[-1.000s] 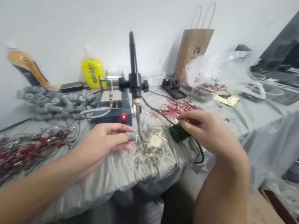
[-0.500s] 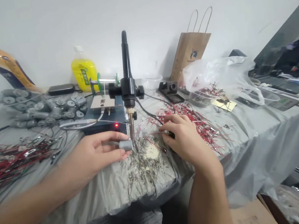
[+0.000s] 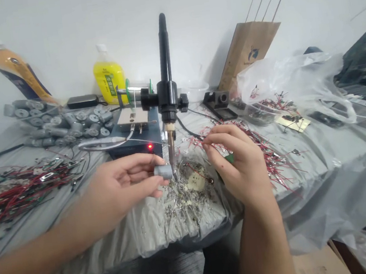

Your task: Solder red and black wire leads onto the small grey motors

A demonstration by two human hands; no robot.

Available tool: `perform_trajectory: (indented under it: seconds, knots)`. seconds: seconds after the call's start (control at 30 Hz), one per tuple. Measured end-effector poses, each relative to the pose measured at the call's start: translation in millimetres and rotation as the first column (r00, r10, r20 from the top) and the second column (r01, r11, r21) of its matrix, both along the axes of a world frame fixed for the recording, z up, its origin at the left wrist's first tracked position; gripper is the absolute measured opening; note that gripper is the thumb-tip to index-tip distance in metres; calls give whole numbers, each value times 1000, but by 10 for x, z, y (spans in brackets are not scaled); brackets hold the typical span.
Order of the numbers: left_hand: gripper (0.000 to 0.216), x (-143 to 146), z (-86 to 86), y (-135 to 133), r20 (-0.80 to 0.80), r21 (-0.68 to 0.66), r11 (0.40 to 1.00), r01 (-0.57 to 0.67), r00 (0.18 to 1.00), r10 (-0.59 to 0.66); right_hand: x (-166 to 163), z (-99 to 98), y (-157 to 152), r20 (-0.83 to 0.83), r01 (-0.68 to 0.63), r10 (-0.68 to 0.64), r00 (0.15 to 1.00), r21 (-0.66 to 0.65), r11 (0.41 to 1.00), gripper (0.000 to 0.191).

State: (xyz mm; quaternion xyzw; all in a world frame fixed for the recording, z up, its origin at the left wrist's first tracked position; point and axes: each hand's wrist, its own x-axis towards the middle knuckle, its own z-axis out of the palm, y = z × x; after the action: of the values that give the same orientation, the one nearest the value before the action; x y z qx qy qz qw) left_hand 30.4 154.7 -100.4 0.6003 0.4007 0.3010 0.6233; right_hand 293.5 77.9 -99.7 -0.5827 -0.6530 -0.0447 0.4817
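A small grey cylinder (image 3: 163, 172) is gripped between the thumb and fingers of my left hand (image 3: 118, 185). Its right end is close by the tip of a soldering iron (image 3: 171, 145), which is clamped upright with the tip down; contact between them I cannot make out. My right hand (image 3: 239, 161) is pinched near the edge of a heap of red wires (image 3: 273, 168). What its fingertips hold is too small to make out. A bit of green (image 3: 229, 158) shows by that palm. Beneath the iron lie solder scraps (image 3: 181, 208) around a pale pad (image 3: 196, 181).
Many grey cylinders (image 3: 61, 123) are piled at the back left, above a heap of red-wired parts (image 3: 26, 192). Behind the iron stand a blue soldering station (image 3: 127, 150) and a solder spool (image 3: 139, 88). A paper bag (image 3: 249, 51) and a plastic bag (image 3: 282, 76) occupy the right.
The camera view has shifted, so the scene sits a little further right and higher. My right hand's fingers have drawn into a pinch. My left hand keeps the grey cylinder beside the iron.
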Motion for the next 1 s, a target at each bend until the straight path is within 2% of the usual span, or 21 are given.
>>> perform_trajectory:
  seconds: [0.07, 0.2, 0.4, 0.6, 0.73, 0.87, 1.0]
  knots:
    - [50, -20, 9, -11, -15, 22, 1000, -19, 1000, 19, -70, -9, 5, -50, -30, 32, 998, 36, 999, 15]
    - [44, -58, 38, -64, -12, 49, 997, -56, 998, 57, -155, -53, 16, -121, 32, -23, 992, 77, 997, 16]
    - [32, -33, 118, -142, 20, 82, 993, -90, 996, 89, -184, -59, 15, -29, -4, 6, 1000, 51, 999, 14]
    - [29, 5, 173, -145, 60, 102, 991, -85, 995, 79, -178, -87, -26, -50, 49, -45, 998, 85, 995, 13]
    - [27, 18, 141, -132, 95, 119, 989, -90, 992, 79, -187, -108, 6, -69, 26, -19, 997, 103, 994, 14]
    - [23, -10, 62, -113, 195, 166, 985, -40, 981, 7, -183, -110, 47, -80, -17, 29, 996, 157, 987, 13]
    - [23, -32, 30, -98, 222, 162, 987, -7, 975, -30, -170, -108, 55, -79, -18, 33, 996, 184, 983, 13]
